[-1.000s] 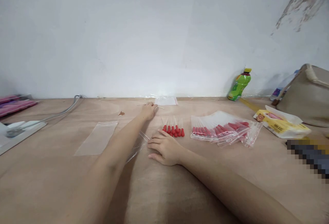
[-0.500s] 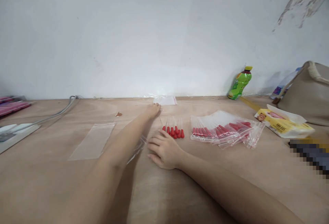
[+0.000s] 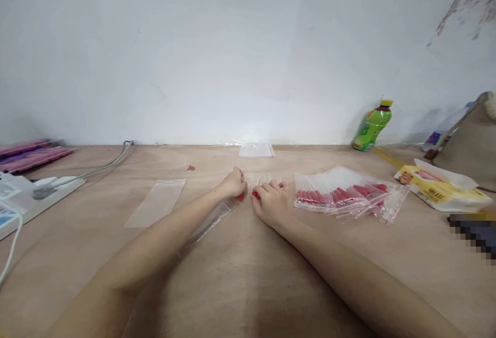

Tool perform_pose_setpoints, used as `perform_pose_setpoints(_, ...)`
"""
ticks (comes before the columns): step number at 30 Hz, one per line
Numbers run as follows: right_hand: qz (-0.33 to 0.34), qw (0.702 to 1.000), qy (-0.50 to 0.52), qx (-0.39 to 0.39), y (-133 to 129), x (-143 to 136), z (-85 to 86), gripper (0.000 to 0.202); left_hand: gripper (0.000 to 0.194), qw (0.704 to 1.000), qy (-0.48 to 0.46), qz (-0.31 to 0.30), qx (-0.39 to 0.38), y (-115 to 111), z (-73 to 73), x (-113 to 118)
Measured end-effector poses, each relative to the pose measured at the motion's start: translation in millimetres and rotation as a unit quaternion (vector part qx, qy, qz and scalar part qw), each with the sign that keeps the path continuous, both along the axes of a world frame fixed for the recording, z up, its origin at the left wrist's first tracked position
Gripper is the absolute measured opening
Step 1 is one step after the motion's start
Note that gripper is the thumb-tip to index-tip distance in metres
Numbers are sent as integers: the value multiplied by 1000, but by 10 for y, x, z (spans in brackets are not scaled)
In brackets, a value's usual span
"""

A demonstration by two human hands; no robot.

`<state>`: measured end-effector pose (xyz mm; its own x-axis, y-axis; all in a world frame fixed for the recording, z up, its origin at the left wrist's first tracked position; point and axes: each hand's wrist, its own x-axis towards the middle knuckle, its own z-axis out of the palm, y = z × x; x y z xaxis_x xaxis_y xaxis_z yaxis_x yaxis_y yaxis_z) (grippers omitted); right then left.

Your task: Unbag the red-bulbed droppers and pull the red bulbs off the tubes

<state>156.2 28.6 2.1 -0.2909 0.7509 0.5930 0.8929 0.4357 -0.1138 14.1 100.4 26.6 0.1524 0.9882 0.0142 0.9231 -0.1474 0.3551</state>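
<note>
My left hand (image 3: 234, 182) is closed around a dropper, whose red rubber bulb (image 3: 241, 196) shows below the fingers. My right hand (image 3: 273, 204) lies over the group of droppers with its fingers curled down on them. One red bulb (image 3: 254, 194) peeks out by the right thumb, and thin clear tubes (image 3: 267, 178) show beyond the fingertips; the other bulbs are hidden. Beneath my left forearm lies a clear plastic bag (image 3: 209, 224). Right of my right hand are overlapping zip bags (image 3: 329, 183) with red-bulbed droppers inside.
A clear bag (image 3: 157, 203) lies flat at left, near a power strip (image 3: 65, 188) with cables. A white bag (image 3: 256, 150) is against the wall. A green bottle (image 3: 372, 127), yellow tissue pack (image 3: 442, 188), beige bag (image 3: 467, 144) and blurred dark object (image 3: 475, 232) stand or lie at right.
My left hand has come back from near the white bag by the wall to the droppers and grasped one. My right hand has moved right and forward onto the droppers. The view has shifted slightly left.
</note>
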Motion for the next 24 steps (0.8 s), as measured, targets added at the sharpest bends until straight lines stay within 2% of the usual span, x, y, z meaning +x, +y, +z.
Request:
perform_pose_setpoints(4,-17,1000,13,18,-19,61,-12,23,23,998,-57,-11,-6,-41,-61,94)
perform_pose_setpoints(7,-25,999,20,23,-35,94,-19,25,19,997,-78,-24,11,-56,-76,72)
perform_pose_setpoints(10,-27,999,30,29,-41,102,-20,26,18,995,-80,-43,45,-181,-47,-76)
perform_pose_setpoints(13,-17,998,46,34,-39,106,-24,23,17,991,-71,-67,87,-405,29,-330)
perform_pose_setpoints(15,27,998,55,30,-51,101,-28,20,15,987,-58,-75,127,-563,86,-535)
perform_pose_setpoints(17,113,992,49,17,-89,66,-28,19,17,973,-28,-83,212,-698,124,-748)
perform_pose_setpoints(18,166,985,38,8,-119,34,-25,19,18,969,-25,-85,229,-752,131,-850)
perform_pose_setpoints(21,294,955,-3,-21,-239,-120,-2,31,23,973,-30,-90,212,-858,95,-1101)
perform_pose_setpoints(24,338,939,-35,-54,-343,-283,20,51,26,983,-53,-42,174,-877,-5,-1238)
